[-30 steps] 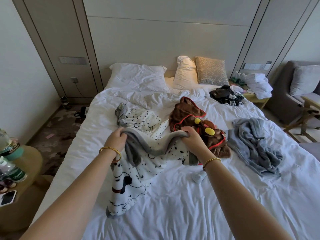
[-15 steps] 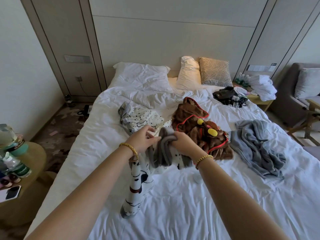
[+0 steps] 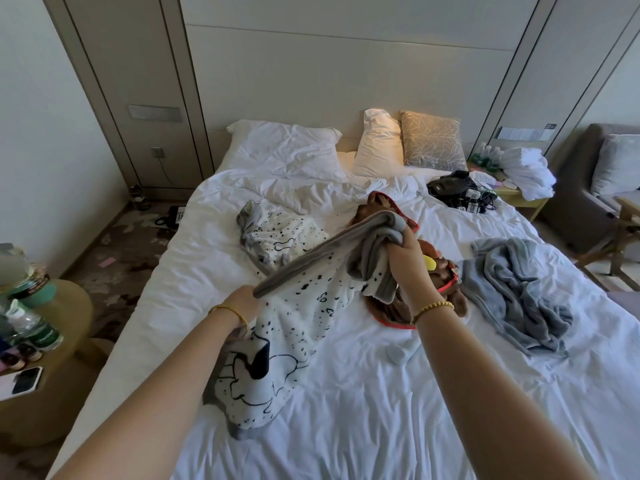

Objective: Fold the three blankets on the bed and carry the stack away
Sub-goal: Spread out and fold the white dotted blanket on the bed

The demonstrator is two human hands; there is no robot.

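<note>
While both hands work above the bed (image 3: 363,427), the spotted blanket (image 3: 304,306) hangs between them, white with black specks and a cartoon outline, its grey edge pulled taut. The right hand (image 3: 410,261) is the higher grip, fingers curled round a bunched grey corner; the left hand (image 3: 244,304) is the lower grip, closed on the other end of that edge. Below the left grip the blanket drapes down onto the sheet; beyond it more of the cloth lies crumpled. Just behind the right grip lies the brown blanket (image 3: 446,282) with red trim and a yellow patch. Further right of that grip the grey blanket (image 3: 519,296) lies in a heap, apart from the brown one. Each wrist wears a gold bracelet. Left of the left grip a round counter (image 3: 69,306) carries bottles and a phone (image 3: 27,380); their labels are too blurred to read.
</note>
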